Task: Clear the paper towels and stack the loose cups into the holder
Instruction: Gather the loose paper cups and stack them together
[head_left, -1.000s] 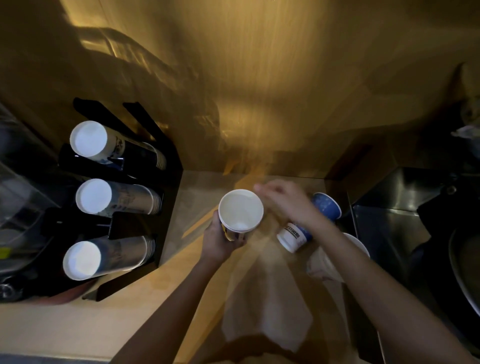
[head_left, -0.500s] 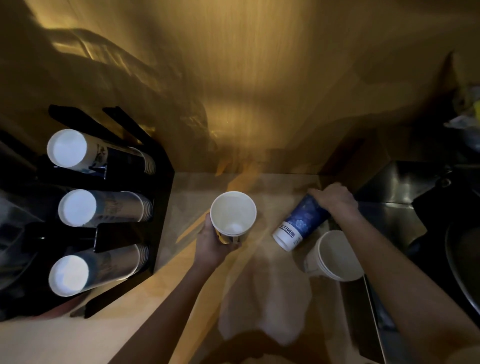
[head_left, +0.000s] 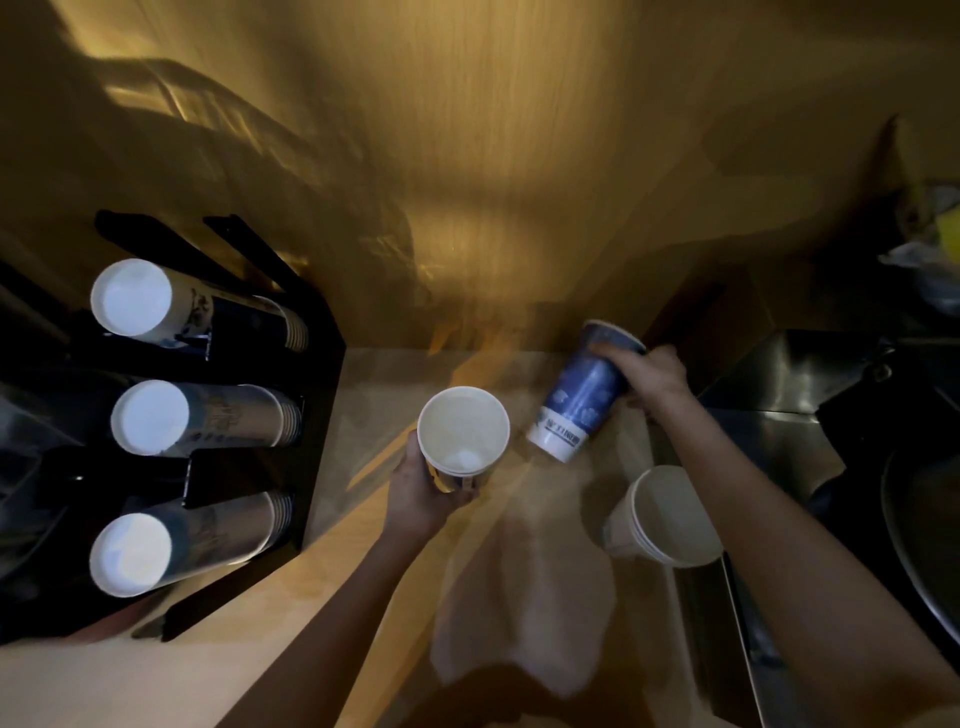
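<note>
Paper towel (head_left: 524, 597) lies spread flat on the pale wooden counter (head_left: 156, 675), nearest the camera, its near edge lost in shadow between the two forearms. It has not shifted since half a second ago. Just right of it, a short stack of white cups (head_left: 667, 514) sits mouth up at the counter's right edge, beside the steel sink surround (head_left: 779, 447); same spot as before.

Left hand (head_left: 426, 499) is wrapped around the lower wall of a white cup (head_left: 462, 431), mouth facing up, interior empty and pale; a second rim shows just under the first, so it may be nested cups. Position much as before. Print on its side is too dark to read.

Right hand (head_left: 652, 376) now has the blue cup (head_left: 579, 395) lifted and tilted, fingers closed on the wall near its rim, white base with lettering pointing down toward the white cup, the two close but apart. Half a second ago that hand was only coming down on it as it lay on the counter. Motion blur smears fingers and rim.

Farther left, the black cup holder (head_left: 317, 374) carries three horizontal stacks of cups (head_left: 197, 415), white bottoms toward the camera. Its left side runs into darkness. Objects at far upper right are indistinct.
</note>
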